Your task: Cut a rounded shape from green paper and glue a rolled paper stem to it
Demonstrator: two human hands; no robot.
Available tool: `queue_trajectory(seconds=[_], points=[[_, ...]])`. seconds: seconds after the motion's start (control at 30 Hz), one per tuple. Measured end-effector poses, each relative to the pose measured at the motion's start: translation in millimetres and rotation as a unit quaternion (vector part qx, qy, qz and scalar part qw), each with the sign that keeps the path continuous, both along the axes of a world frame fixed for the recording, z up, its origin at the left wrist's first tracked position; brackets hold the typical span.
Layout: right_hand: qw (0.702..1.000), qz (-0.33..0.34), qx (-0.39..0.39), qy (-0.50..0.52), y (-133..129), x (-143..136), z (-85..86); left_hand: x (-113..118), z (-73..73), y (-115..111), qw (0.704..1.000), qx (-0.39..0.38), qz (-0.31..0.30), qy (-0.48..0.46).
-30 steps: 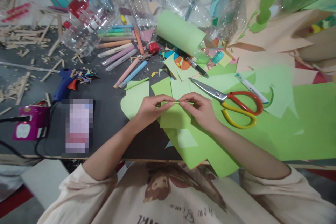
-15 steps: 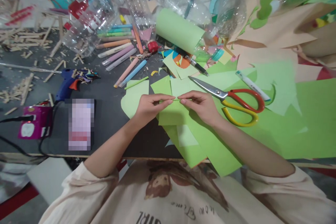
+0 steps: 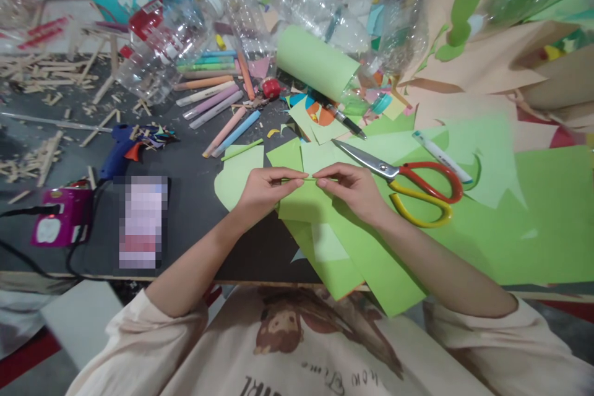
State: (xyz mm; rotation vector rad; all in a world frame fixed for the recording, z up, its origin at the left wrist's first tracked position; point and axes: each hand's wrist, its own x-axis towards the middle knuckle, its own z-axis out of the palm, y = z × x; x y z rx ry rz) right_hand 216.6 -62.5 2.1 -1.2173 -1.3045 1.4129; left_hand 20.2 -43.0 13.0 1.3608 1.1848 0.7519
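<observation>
Between my two hands stretches a thin rolled strip of green paper (image 3: 310,179), pinched at both sides. My left hand (image 3: 269,190) is closed on its left part, thumb against fingertips. On its right part my right hand (image 3: 350,189) pinches in the same way, and the fingertips of both hands nearly meet. Most of the strip is hidden by the fingers. Beneath lie sheets of green paper (image 3: 320,207). Just right of my right hand rest scissors (image 3: 394,172) with one red and one yellow handle. Another thin green roll (image 3: 242,150) lies beyond my left hand on a pale green piece.
Markers (image 3: 223,102), a pen (image 3: 346,120) and a green-wrapped bottle (image 3: 318,62) lie farther back, near clear plastic bottles (image 3: 325,0). At left are a blue glue gun (image 3: 118,151), wood sticks (image 3: 46,158), a purple box (image 3: 60,216) and a phone (image 3: 142,223). A glue stick tube (image 3: 440,156) lies right.
Both hands keep their pinch on the paper strip, with only slight finger movement. The view has shifted a little, so the things at the back appear slightly lower.
</observation>
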Motion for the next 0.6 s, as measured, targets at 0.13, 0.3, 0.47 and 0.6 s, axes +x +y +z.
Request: queue_trajectory(seconds=[0.13,0.3,0.47,0.6], points=[[1.000,0.007,-0.004,-0.013,-0.6,-0.7,0.7,-0.2,-0.2,-1.3,1.000,0.015,0.011,0.002],[0.999,-0.027,0.021,-0.021,-1.5,-2.0,-2.0,1.5,0.4,-2.0,1.000,0.022,0.008,-0.007],[0.997,-0.044,0.052,-0.020,-2.3,-1.3,-0.9,1.9,-0.8,-1.7,1.000,0.013,0.001,-0.015],[0.997,-0.031,0.064,-0.020,-3.0,0.2,1.7,0.1,-2.1,-1.7,1.000,0.012,-0.011,-0.008]])
